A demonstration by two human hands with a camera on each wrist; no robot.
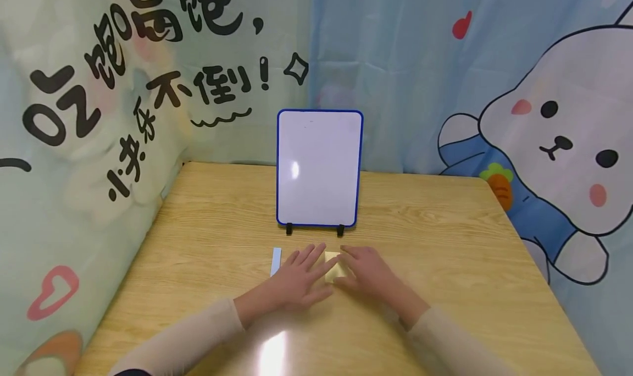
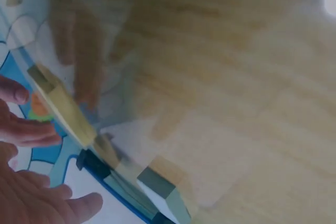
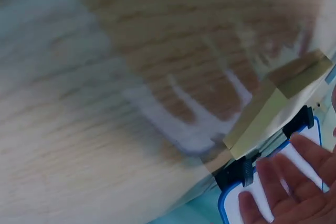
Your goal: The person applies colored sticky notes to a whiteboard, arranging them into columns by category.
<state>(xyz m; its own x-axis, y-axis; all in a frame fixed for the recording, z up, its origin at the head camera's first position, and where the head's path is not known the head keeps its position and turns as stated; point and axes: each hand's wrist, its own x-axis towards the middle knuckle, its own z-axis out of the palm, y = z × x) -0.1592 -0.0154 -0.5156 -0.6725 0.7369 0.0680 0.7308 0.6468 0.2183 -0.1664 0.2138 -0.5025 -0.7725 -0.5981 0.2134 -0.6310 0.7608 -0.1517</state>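
A thick pale yellow pad [image 1: 332, 267], which looks like a stack of sticky notes, stands between the two hands on the wooden table. My left hand [image 1: 299, 280] is spread at its left side, fingers straight and holding nothing. On the other side, my right hand [image 1: 368, 271] has its thumb and fingers apart around the pad's right edge. The right wrist view shows a gap between these fingers [image 3: 273, 182] and the yellow pad [image 3: 278, 100]. A narrow light blue block [image 1: 275, 260] lies beyond the left hand, which partly hides it.
Behind the hands, a blue-framed whiteboard [image 1: 318, 167] stands upright on black feet [image 1: 289, 229]. The wooden table [image 1: 470, 244] runs back to printed curtains [image 1: 381, 79] at the rear and sides. Light glares off the tabletop near the front.
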